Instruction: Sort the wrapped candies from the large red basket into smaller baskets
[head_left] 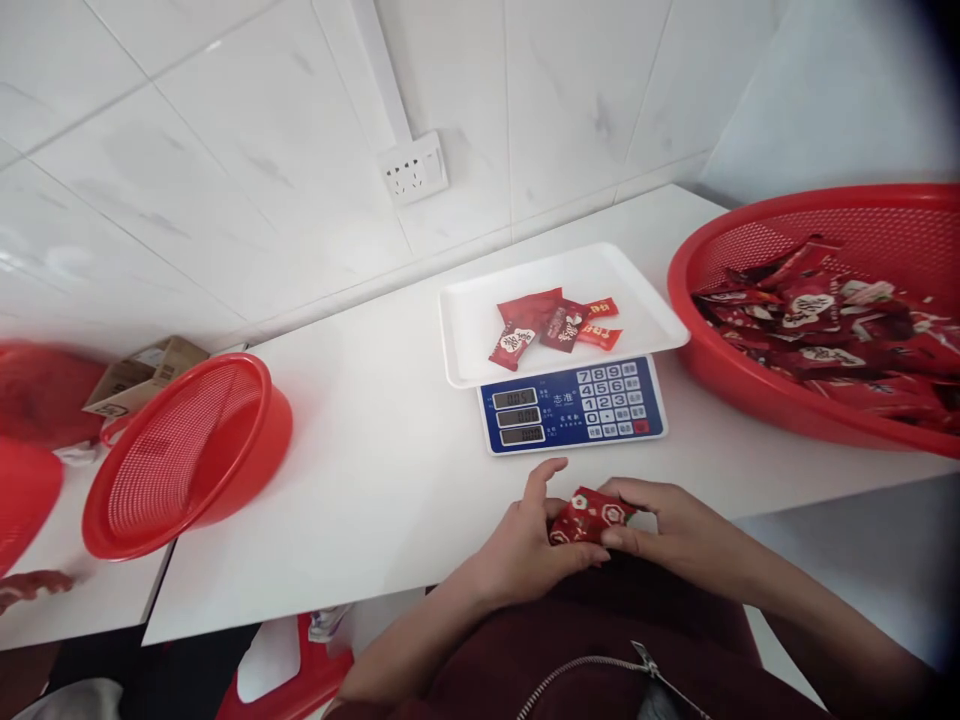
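Observation:
Both my hands hold a small red packet with white flowers [590, 514] at the near edge of the white table. My left hand [531, 540] grips its left end with the forefinger raised. My right hand [660, 525] pinches its right end. Just beyond them stands a blue-faced digital scale [574, 405] with a white tray [472, 330] on top. Several red snack packets [551, 325] lie on that tray.
A large red mesh basket [720, 370] full of red packets sits at the right. An empty red basket [187, 450] tilts at the left table edge, with a cardboard box [142, 375] behind it. A wall socket [412, 168] is on the tiled wall.

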